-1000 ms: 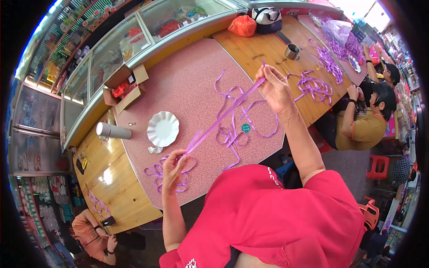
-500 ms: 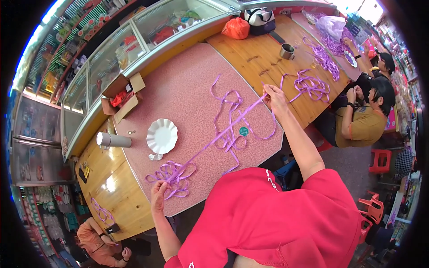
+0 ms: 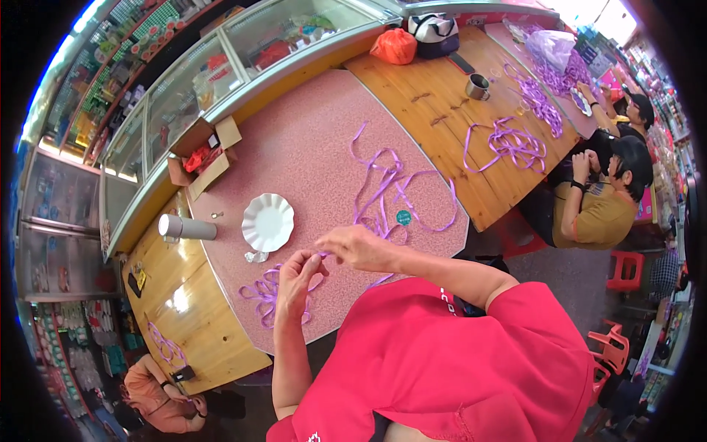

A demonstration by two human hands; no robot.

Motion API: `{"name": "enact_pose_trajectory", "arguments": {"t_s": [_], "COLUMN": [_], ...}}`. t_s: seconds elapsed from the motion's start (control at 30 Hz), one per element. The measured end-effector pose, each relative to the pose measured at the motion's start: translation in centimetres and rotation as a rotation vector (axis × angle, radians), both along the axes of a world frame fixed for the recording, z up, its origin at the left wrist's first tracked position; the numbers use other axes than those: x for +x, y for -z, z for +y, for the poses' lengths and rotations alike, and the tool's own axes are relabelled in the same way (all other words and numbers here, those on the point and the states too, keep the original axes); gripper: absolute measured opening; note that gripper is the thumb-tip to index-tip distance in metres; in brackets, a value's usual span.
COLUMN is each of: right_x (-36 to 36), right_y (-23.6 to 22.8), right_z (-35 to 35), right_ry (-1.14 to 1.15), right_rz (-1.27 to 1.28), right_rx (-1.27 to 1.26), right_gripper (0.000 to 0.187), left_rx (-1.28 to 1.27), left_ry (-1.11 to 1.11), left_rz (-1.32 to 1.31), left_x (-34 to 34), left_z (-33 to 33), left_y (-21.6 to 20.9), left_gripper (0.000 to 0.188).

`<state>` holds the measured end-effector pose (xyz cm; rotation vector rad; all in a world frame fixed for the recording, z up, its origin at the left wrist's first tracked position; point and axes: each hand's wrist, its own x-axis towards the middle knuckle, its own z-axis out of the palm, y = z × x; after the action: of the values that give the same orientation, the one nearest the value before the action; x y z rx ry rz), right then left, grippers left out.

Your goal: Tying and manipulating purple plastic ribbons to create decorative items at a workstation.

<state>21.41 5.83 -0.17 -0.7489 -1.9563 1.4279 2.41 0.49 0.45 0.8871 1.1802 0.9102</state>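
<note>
Head view: both hands meet over the pink speckled table [image 3: 294, 140], working a purple ribbon [image 3: 383, 195]. Left hand [image 3: 297, 278] has fingertips pinched together on the ribbon strand, thumb against forefinger. Right hand [image 3: 359, 247] sits just beside it, to the right of the left fingertips, fingers curled and closed on the same strand; exact contact point is too small to tell. Below and left of the left fingers lies a looped pile of ribbon [image 3: 266, 295] on the table. Beyond the right fingers the loose ribbon runs in curls across the pink surface, with a small round green disc [image 3: 403, 217] among the curls, near the right hand. Up and left of the left fingers, a white scalloped paper plate [image 3: 268, 222], then a grey cylinder [image 3: 187, 227] lying on its side further left. An open cardboard box [image 3: 200, 151] with red contents sits well beyond that. Far right of the right fingers, a wooden table [image 3: 434, 103] carries more purple ribbon bundles [image 3: 508, 144] and a metal mug [image 3: 477, 87]. A seated person in a yellow shirt [image 3: 600, 210] is at its edge.
</note>
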Motion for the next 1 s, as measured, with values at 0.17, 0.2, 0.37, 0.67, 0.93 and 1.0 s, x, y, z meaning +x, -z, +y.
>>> {"name": "enact_pose_trajectory", "arguments": {"t_s": [0.17,0.2,0.37,0.67,0.93,1.0], "right_x": [0.5,0.6,1.3,1.2,1.6,1.6], "right_y": [-1.4,-1.7,-1.5,-0.7,-1.2,-1.4], "right_z": [0.0,0.0,0.1,-0.3,-0.3,-0.3], "right_ry": [0.139,0.120,0.107,0.215,0.248,0.235], "right_rz": [-0.005,-0.001,-0.034,-0.045,-0.030,-0.022], "right_rx": [0.104,0.083,0.077,0.198,0.188,0.170], "right_gripper": [0.022,0.023,0.024,0.015,0.014,0.015], "left_rx": [-0.035,-0.022,-0.036,0.048,0.632,0.656], "left_ry": [0.043,0.055,-0.048,-0.093,-0.022,0.001], "left_rz": [-0.019,-0.047,-0.055,-0.074,0.614,0.779], "left_x": [-0.1,-0.1,-1.3,-0.8,0.7,0.6], "left_z": [-0.2,-0.3,-0.6,-0.9,-0.9,-0.9], "left_y": [-1.5,-1.7,-1.2,-0.5,-2.6,-2.5], "left_gripper": [0.019,0.018,0.016,0.016,0.020,0.013]}}
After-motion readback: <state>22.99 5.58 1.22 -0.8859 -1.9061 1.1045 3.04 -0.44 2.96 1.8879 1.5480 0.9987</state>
